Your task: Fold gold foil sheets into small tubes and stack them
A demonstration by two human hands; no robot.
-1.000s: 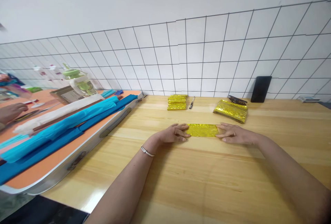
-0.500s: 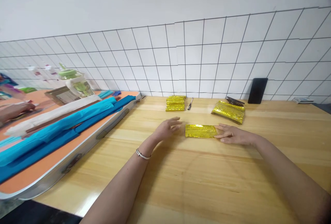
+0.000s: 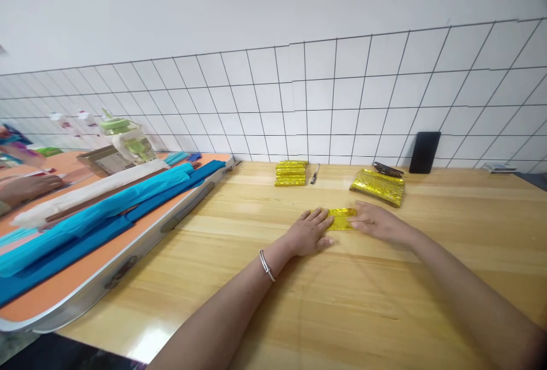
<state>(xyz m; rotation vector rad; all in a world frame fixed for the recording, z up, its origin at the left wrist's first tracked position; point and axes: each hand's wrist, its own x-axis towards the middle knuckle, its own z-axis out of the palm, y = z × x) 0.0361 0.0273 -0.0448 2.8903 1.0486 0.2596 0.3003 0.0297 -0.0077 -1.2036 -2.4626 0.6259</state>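
Note:
A shiny gold foil sheet (image 3: 341, 219), seemingly folded into a strip, lies flat on the wooden table (image 3: 342, 301). My left hand (image 3: 308, 233) rests flat over its left end with the fingers stretched out. At its right end, my right hand (image 3: 376, 223) touches the foil with its fingertips, fingers extended. Both ends of the strip are partly hidden under my hands. Farther back stand a pleated gold foil piece (image 3: 290, 174) and, to the right, a stack of gold foil (image 3: 378, 186).
A pen (image 3: 315, 174) lies beside the pleated foil. Behind the stack is a black stapler-like object (image 3: 388, 169); a black phone (image 3: 424, 152) leans on the tiled wall. On the left, an orange-topped table (image 3: 98, 261) holds blue crepe paper (image 3: 141, 187) and a bottle (image 3: 132, 142). Another person's hand (image 3: 32, 188) is there.
My left hand has moved right, from beside the strip onto its left end, and now lies flat. My right hand stays at the right end.

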